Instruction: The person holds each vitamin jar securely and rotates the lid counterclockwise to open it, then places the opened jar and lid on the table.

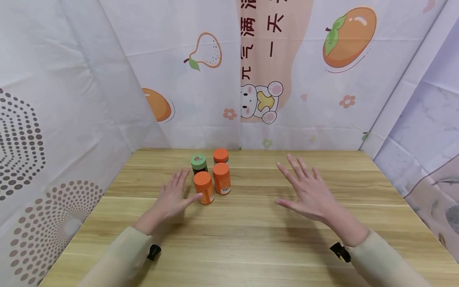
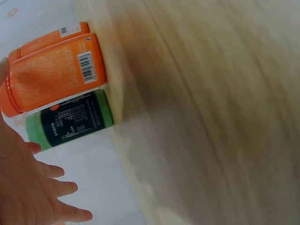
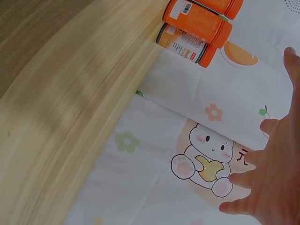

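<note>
Several small jars stand grouped on the wooden table, left of its middle. In the head view an orange jar (image 1: 203, 188) is nearest, with a second orange jar (image 1: 222, 179) at its right. Behind them are a dark jar with a green lid (image 1: 199, 163) and a jar with an orange lid (image 1: 220, 154), partly hidden. My left hand (image 1: 173, 198) hovers beside the group, fingers spread, its thumb tip overlapping the nearest orange jar in this view. My right hand (image 1: 308, 191) is held over the right side of the table, fingers spread and holding nothing.
The wooden table (image 1: 244, 243) reaches back to a white printed curtain (image 1: 161, 79) with fruit and a cartoon bear. More patterned cloth (image 1: 53, 159) hangs along the left side, and another cloth (image 1: 423, 131) along the right. A black strap end shows at each wrist.
</note>
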A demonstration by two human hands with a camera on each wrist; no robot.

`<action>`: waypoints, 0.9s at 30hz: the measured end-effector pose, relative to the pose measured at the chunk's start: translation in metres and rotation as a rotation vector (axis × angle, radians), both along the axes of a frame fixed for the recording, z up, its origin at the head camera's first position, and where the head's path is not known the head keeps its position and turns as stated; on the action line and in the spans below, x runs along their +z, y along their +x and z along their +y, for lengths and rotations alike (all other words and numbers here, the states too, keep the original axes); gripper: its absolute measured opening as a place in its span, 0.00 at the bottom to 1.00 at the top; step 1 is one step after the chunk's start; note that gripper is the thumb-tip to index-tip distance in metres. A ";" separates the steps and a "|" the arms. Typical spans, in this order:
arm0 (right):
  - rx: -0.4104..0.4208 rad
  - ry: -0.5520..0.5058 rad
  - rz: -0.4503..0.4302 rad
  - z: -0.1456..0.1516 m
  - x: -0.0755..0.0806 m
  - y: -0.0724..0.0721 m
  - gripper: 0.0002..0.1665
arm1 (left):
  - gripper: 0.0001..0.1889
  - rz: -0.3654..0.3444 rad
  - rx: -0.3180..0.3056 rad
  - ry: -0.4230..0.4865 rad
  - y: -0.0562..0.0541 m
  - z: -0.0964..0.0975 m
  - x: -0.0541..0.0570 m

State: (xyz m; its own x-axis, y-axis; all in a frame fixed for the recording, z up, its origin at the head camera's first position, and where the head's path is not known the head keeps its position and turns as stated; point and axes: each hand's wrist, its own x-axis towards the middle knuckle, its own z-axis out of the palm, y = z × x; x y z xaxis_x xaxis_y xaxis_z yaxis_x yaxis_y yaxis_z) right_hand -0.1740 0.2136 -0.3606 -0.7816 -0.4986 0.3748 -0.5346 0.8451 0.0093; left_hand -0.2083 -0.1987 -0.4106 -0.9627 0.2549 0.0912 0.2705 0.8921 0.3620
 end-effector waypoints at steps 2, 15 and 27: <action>-0.001 -0.001 0.000 -0.002 0.000 -0.001 0.57 | 0.54 -0.009 0.001 0.031 -0.003 0.002 -0.003; 0.010 -0.028 -0.042 -0.014 0.000 -0.009 0.57 | 0.57 -0.041 -0.010 0.200 -0.010 0.014 -0.011; 0.017 -0.041 -0.076 -0.021 0.001 -0.014 0.56 | 0.44 -0.255 -0.095 0.580 -0.015 0.017 -0.015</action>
